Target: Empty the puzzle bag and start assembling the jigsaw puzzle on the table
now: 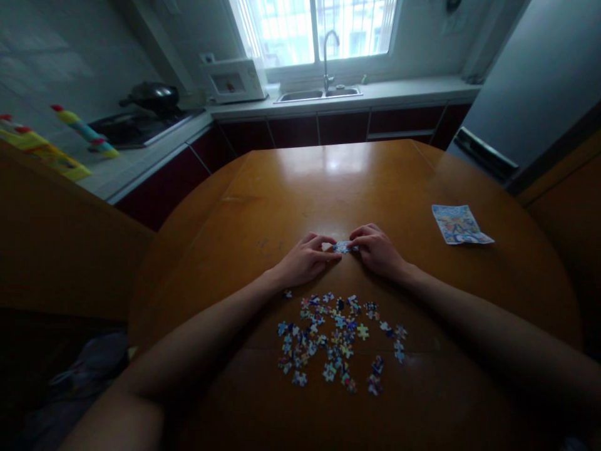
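Observation:
Near the middle of the wooden table (pixel 291 188), a small joined strip of jigsaw puzzle pieces (pixel 344 247) lies between my two hands. My left hand (pixel 307 258) grips its left end with thumb and fingers. At the other end, the fingers of my right hand (pixel 375 249) are pressed together on the strip. My fingers cover both ends, so its full length is hidden. Closer to me, a scattered heap of loose jigsaw puzzle pieces (pixel 339 321) is spread between my forearms, mostly blue, white and yellow.
A creased printed picture sheet (pixel 459 224) lies on the table's right side. Beyond the table's far edge runs a counter with a sink (pixel 300 96), a microwave (pixel 237 81) and a wok (pixel 153 95) on the stove. Bottles (pixel 87 131) stand at the left.

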Demonstrator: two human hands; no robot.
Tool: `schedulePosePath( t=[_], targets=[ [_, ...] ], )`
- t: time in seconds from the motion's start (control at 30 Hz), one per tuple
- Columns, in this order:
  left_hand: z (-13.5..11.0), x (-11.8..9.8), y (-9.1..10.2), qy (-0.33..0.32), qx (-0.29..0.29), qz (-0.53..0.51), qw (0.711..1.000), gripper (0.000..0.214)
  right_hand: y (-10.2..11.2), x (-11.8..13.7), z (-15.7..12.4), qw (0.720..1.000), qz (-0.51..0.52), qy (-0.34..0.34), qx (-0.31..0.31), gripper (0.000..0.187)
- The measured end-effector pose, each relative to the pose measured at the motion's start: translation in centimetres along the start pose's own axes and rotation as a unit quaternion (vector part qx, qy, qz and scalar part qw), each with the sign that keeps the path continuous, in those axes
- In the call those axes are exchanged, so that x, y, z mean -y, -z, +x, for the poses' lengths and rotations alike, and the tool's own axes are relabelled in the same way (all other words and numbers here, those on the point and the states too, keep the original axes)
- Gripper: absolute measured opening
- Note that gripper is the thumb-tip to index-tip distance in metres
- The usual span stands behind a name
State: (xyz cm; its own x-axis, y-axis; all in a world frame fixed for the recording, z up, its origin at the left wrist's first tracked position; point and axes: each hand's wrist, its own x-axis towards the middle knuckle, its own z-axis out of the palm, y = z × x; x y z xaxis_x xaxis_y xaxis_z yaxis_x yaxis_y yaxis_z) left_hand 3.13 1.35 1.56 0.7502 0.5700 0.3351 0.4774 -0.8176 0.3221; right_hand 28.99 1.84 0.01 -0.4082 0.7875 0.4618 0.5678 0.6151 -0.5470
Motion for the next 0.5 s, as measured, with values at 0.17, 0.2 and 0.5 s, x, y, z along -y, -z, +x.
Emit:
schedulePosePath(
  t=[0.17,0.2,0.5],
  targets=[
    [0.02,-0.01,-0.09,0.008,-0.002,0.003,1.000,0.041,-0.04,-0.07,0.01,1.000,-0.005,0.004,0.001,0.029],
    [0.03,-0.03,-0.11,0.012,-0.001,0.005,1.000,0.041,-0.05,-0.09,0.01,1.000,-0.005,0.004,0.001,0.029],
    [0.30,-0.49,-0.11,0.047,-0.026,0.010,0.999,0.040,-0.07,-0.16,-0.01,1.000,0.007,0.001,0.006,0.028]
  ],
)
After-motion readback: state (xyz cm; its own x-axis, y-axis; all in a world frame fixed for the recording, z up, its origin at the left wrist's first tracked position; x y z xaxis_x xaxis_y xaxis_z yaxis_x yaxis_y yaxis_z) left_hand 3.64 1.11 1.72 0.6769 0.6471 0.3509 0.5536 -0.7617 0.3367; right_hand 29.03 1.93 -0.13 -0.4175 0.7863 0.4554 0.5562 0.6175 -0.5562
